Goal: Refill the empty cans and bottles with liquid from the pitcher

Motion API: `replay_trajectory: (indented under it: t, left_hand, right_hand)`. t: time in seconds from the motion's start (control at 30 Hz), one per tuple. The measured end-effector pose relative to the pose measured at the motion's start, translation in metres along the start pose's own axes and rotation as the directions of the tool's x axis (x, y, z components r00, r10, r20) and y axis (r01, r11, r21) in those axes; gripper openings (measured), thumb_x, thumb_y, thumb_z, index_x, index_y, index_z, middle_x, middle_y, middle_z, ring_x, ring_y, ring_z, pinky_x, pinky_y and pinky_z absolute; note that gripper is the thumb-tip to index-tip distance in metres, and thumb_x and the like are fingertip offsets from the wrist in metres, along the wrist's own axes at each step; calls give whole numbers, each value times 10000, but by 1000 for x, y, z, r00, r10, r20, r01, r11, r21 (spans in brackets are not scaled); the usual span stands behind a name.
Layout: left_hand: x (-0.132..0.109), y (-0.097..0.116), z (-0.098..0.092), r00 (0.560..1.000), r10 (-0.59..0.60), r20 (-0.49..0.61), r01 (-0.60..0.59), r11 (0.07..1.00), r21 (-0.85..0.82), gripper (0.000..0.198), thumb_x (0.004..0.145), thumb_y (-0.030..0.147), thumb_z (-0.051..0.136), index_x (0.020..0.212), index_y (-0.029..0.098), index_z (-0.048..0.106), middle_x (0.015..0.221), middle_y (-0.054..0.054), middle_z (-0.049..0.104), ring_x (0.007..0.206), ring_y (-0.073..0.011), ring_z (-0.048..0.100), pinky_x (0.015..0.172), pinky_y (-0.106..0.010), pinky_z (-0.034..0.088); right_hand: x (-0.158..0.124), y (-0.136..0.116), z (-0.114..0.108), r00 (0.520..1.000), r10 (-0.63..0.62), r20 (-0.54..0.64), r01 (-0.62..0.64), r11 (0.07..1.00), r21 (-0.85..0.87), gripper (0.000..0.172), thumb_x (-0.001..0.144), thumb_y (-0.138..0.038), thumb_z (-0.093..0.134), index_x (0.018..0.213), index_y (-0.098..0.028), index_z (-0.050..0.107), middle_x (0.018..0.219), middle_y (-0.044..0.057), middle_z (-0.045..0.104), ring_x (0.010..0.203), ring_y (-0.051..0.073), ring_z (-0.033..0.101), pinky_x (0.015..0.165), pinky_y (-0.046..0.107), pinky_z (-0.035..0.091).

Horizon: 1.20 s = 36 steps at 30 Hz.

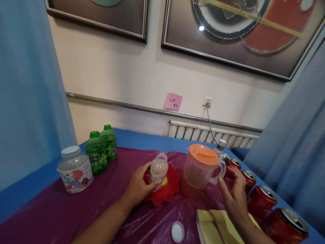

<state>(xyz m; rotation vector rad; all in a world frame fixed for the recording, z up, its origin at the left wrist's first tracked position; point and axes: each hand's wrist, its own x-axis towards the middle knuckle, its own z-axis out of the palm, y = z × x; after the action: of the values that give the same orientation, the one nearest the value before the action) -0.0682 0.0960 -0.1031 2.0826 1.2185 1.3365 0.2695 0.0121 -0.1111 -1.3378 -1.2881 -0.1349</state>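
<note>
Worktop [142,137] is covered in blue, with a shiny purple sheet [48,211] laid over most of it. Pale wall [122,71] behind: framed pictures [182,37] hung, pink note [173,101] stuck up, socket [207,101] with plug in, radiator [191,131] set below a metal rail [122,105]. Blue curtains [27,84] hung at both sides. At left, wide jar [75,174] and two green bottles [96,156] are grouped; at right, red cans [262,200] are lined up along the edge, yellow cloth [209,225] laid nearer the front.

Small bottle [159,167], uncapped, near upright, is held by the left hand [141,184] over the red plate [172,189] at centre; whether it is rested there can't be told. Left grip is closed round the bottle's side, thumb across the front. Right hand [236,198] is seen just beside the handle of the lidded jug [194,178]; its grip is partly open, nothing held, contact unclear. White cap [177,232] is seen on the sheet in front of the plate.
</note>
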Motion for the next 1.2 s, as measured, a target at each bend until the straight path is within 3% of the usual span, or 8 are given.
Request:
replay_trajectory:
  t: [0.1,0.17,0.23,0.37,0.63,0.87,1.07,1.2]
  left_hand:
    - [-1,-10,4,1000,-4,-12,4,1000,27,657,678,326,813,1290,228,595,1247,-95,714,1113,-286,683,973,-462,537]
    - [-2,-14,5,1000,-12,-22,13,999,52,668,680,341,816,1298,222,592,1255,-102,707,1131,-291,673,982,-464,528]
    - [-3,-15,5,1000,-10,-28,12,997,76,667,679,342,816,1298,232,594,1247,-95,709,1122,-291,675,970,-453,532]
    - [-4,-9,2,999,24,-29,-19,986,163,598,659,339,822,1223,257,641,1168,-76,738,1043,-296,685,900,-435,539]
    - [-6,-12,4,994,96,-54,-77,956,282,637,626,405,833,1215,257,641,1138,-75,766,1038,-320,679,980,-503,475]
    - [-6,0,0,998,53,26,-58,972,230,618,632,346,825,1211,258,625,1193,-77,748,1093,-317,684,1053,-534,405]
    - [-7,-2,2,996,85,-12,-80,969,232,622,631,349,812,1220,256,633,1195,-82,750,1079,-318,688,1039,-519,419]
    - [-7,3,0,999,2,40,-10,978,209,650,617,349,820,1232,251,632,1234,-81,733,1141,-327,657,1086,-532,375]
  right_hand:
    - [33,9,11,943,306,128,-325,930,170,502,894,-620,570,1112,-170,607,1053,102,652,953,257,610,797,360,501]
    - [44,12,20,887,387,253,-451,845,289,492,871,-677,564,834,-189,612,776,30,627,726,199,574,660,301,476]
    - [47,12,26,853,418,314,-519,745,419,522,824,-699,611,663,-211,522,604,-27,514,569,149,478,547,270,422]
    - [54,7,34,814,477,331,-578,614,537,563,708,-704,722,606,-229,439,521,-88,358,454,99,340,445,241,345]
    - [98,-14,34,878,347,330,-453,825,338,587,737,-728,684,552,-224,447,452,-68,380,432,104,351,437,255,318]
    - [139,-39,26,896,242,372,-339,914,223,575,728,-704,710,560,-217,455,456,-81,342,429,85,308,415,226,253]
    - [162,-69,27,898,107,426,-172,978,116,603,722,-715,685,515,-221,408,462,-72,309,455,80,281,434,230,221]
    - [174,-88,29,884,17,466,-50,997,59,611,715,-728,666,506,-227,385,472,-65,295,457,82,285,429,235,206]
